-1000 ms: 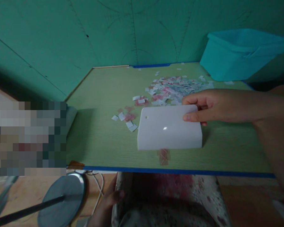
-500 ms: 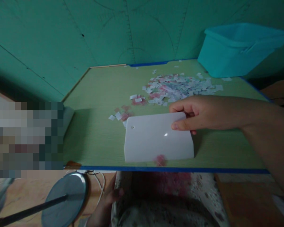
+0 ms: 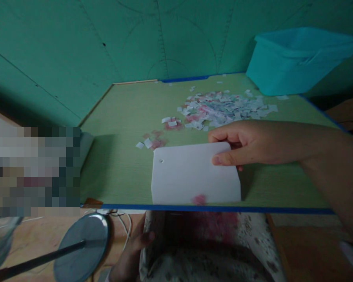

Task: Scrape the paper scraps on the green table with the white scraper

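My right hand grips a white plastic scraper by its upper right corner, thumb on top and fingers behind. The scraper has a small hole at its upper left and leans close to the table's front edge. A pink blot shows at its lower edge. Beyond it lies a heap of small paper scraps, with a few loose scraps and pink fuzzy patches to the left. Below the table, my left hand is closed on the left side of a pale, dark-speckled container with pink inside; its fingers are partly hidden.
A turquoise bin stands at the table's back right corner. The green table has blue edging along its front. A green wall rises behind. At lower left are a round metal base with a pole and cables.
The scraper has shifted slightly left and toward me, its lower edge now nearer the table's front edge. My left hand stays at the speckled container.
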A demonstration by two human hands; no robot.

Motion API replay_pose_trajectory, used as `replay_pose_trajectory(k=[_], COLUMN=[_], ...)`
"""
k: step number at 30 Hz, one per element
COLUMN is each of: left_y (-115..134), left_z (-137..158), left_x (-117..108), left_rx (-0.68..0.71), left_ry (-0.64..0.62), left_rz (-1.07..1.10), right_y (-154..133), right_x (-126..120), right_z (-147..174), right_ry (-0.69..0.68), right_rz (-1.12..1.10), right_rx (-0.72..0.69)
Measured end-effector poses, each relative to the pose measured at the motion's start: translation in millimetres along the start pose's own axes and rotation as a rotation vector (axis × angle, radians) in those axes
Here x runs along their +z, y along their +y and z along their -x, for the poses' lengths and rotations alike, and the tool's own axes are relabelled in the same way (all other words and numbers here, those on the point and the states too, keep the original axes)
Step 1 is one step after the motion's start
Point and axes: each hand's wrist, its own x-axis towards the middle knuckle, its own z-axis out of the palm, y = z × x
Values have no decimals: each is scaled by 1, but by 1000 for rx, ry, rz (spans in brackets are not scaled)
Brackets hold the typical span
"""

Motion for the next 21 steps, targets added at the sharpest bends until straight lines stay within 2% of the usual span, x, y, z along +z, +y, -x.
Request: replay_pose_trajectory(k=[5,9,15,21], left_y=[2,1,-1,0], left_z=[0,-1,0,-1], left_x=[0,1,0,-1], left_rx=[-13,-17,-35,9], left_ry=[-17,-66,-34,-29], left_rz=[-26,49,51,26], right_y=[-1,-1,-3,-1], right_x=[1,3,3,1], right_z=[1,1,2,3], right_ry=[-8,-23,-22,-3], right_rz=[-44,-45,-73,-104], right_rx=[-9,-4,0,-17])
